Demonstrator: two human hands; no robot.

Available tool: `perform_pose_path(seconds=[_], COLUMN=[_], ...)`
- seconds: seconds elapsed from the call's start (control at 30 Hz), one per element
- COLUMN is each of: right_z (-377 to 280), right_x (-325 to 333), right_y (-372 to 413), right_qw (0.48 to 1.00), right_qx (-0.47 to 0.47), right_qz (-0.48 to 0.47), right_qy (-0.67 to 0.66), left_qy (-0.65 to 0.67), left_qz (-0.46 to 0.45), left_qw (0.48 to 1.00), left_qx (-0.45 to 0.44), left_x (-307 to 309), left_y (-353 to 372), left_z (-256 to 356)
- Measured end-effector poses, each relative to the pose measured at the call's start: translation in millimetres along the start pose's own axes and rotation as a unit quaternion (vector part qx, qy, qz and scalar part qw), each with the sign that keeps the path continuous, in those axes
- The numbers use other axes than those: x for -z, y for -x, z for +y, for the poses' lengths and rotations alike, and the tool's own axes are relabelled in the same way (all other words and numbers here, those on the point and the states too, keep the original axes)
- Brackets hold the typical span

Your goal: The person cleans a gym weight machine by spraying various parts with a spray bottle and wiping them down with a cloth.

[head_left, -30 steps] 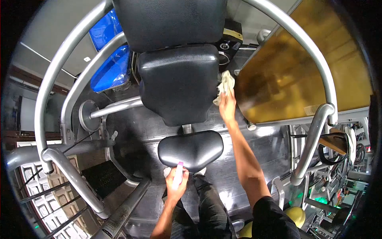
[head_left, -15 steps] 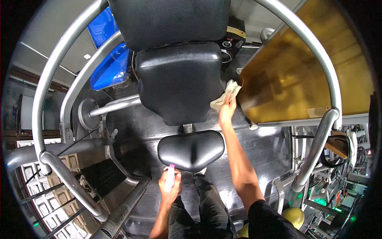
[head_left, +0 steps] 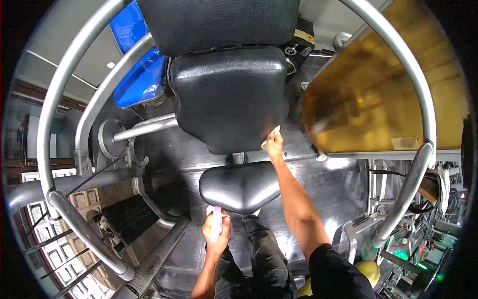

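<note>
My left hand (head_left: 217,233) is closed around a white spray bottle (head_left: 216,224) with a pink top, just below the small black pad (head_left: 241,187). Against the lower right edge of the black padded seat (head_left: 226,104), my right hand (head_left: 274,143) is closed on a pale cloth (head_left: 276,130). Most of the cloth is hidden by the fingers and the seat edge. Above the seat stands a black backrest (head_left: 224,25).
Curved grey metal bars (head_left: 55,99) frame both sides. A blue seat (head_left: 142,82) is at the upper left, a yellow-brown panel (head_left: 383,94) at the right. White racks (head_left: 64,234) stand lower left, gym equipment (head_left: 413,249) lower right.
My right hand has moved down and left, from beside the seat to its lower right edge, and less of the cloth shows. My left hand still holds the bottle. The view has shifted slightly.
</note>
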State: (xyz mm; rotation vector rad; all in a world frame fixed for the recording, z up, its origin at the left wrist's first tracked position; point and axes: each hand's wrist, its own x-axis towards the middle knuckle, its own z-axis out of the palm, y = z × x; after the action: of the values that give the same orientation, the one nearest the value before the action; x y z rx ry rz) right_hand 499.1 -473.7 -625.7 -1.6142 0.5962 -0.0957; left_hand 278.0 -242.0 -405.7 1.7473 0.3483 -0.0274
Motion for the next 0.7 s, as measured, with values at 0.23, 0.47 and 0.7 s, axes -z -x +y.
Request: perform_pose_path(seconds=[0.23, 0.47, 0.7], right_z=[11.7, -93.9, 33.7], right_x=[-26.4, -64.0, -63.5], right_y=[39.3, 92.9, 131.3], right_qw=[0.983, 0.882, 0.947], right_qx=[-0.015, 0.400, 0.223], right_qz=[0.128, 0.175, 0.037], right_qy=[-0.130, 0.180, 0.228], left_qy=[-0.023, -0.061, -0.030], left_qz=[-0.012, -0.024, -0.040], left_qw=[0.999, 0.995, 0.999], left_qx=[-0.033, -0.075, -0.013], left_x=[0.2, 19.8, 55.4], left_y=[-0.9, -9.6, -1.3], left_z=[0.2, 2.5, -17.9])
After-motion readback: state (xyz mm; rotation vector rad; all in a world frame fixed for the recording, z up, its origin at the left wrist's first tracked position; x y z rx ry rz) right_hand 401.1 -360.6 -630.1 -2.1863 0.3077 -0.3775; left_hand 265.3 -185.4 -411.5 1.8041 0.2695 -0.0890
